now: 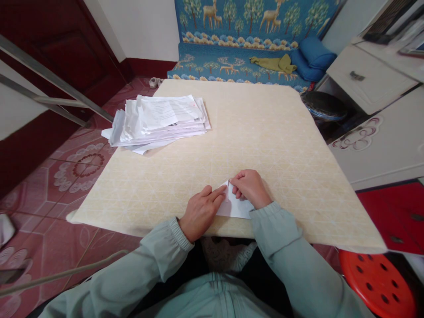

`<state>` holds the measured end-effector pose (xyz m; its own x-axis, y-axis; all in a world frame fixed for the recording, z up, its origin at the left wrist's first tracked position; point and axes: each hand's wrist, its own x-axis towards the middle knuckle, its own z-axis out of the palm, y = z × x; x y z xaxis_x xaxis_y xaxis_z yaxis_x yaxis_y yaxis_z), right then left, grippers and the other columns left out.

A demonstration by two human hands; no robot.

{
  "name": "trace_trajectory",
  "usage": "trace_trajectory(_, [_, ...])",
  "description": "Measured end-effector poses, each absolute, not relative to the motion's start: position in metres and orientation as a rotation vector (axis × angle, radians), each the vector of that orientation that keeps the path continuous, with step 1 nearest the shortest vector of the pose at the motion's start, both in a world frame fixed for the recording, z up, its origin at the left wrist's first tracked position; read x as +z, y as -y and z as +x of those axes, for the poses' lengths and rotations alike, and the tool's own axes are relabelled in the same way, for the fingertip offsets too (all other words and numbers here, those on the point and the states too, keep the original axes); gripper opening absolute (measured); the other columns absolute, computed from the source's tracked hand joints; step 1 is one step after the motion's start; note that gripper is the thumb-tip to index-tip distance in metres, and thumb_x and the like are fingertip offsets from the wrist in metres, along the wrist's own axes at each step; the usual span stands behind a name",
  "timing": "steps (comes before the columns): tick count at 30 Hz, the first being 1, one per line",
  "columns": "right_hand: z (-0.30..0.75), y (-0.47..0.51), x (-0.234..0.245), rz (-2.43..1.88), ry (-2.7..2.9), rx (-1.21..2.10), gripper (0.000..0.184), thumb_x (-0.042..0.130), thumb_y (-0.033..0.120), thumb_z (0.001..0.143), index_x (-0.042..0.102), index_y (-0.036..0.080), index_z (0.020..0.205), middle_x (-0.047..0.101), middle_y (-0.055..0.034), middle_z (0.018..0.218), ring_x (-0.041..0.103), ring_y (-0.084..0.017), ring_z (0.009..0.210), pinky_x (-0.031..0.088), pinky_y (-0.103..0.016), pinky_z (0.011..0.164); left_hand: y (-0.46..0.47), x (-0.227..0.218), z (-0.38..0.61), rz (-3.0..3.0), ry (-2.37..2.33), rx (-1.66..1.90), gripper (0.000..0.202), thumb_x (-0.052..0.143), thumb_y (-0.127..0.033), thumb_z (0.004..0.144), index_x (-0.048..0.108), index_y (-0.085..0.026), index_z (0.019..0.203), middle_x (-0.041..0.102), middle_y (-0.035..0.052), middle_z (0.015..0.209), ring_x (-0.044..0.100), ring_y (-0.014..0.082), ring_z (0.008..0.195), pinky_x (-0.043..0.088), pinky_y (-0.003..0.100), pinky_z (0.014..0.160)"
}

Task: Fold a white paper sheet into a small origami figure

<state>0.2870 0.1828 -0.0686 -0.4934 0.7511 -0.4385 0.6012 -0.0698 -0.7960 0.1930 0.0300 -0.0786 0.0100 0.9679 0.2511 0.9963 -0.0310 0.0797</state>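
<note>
A small piece of white paper [236, 208] with a folded, pointed top lies near the front edge of the table. Across its left part my left hand [202, 208] rests, index and middle fingers stretched out and pressing on the paper. My right hand [249, 187] is closed at the paper's upper tip, thumb and index finger pinching the edge there. The fingertips of both hands are close together, and they hide part of the folded area.
On the table's far left sits a pile of papers [162, 117]. A patterned cloth covers the table [265, 128]. Beyond it stands a blue sofa [215, 62]. To the right are a white cabinet [391, 128] and a red stool [377, 282].
</note>
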Motion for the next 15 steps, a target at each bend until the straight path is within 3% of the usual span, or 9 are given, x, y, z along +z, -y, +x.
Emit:
trace_trajectory(4, [0.287, -0.183, -0.068, -1.486, 2.040, 1.612, 0.016, 0.059, 0.013, 0.071, 0.051, 0.017, 0.058, 0.058, 0.0020, 0.042, 0.051, -0.009, 0.032, 0.034, -0.015, 0.029, -0.030, -0.078, 0.192, -2.146, 2.129, -0.365, 0.018, 0.049, -0.016, 0.090, 0.061, -0.017, 0.104, 0.046, 0.0025, 0.143, 0.053, 0.0191, 0.088, 0.049, 0.034, 0.078])
trace_trajectory(9, [0.288, -0.183, -0.069, -1.482, 2.045, 1.606, 0.015, 0.059, 0.013, 0.070, 0.052, 0.017, 0.058, 0.058, 0.0018, 0.042, 0.051, -0.009, 0.032, 0.034, -0.015, 0.029, -0.033, -0.075, 0.191, -2.196, 2.098, -0.308, 0.015, 0.047, -0.013, 0.089, 0.059, -0.016, 0.096, 0.047, 0.0061, 0.142, 0.054, 0.0190, 0.088, 0.049, 0.035, 0.080])
trace_trajectory(15, [0.288, -0.184, -0.072, -1.482, 2.057, 1.588, 0.014, 0.058, 0.014, 0.070, 0.052, 0.018, 0.058, 0.058, 0.0014, 0.042, 0.052, -0.010, 0.032, 0.034, -0.017, 0.029, -0.036, -0.066, 0.190, -2.214, 2.108, -0.226, 0.017, 0.049, -0.011, 0.087, 0.058, -0.017, 0.100, 0.049, 0.0022, 0.140, 0.052, 0.0208, 0.089, 0.050, 0.034, 0.076])
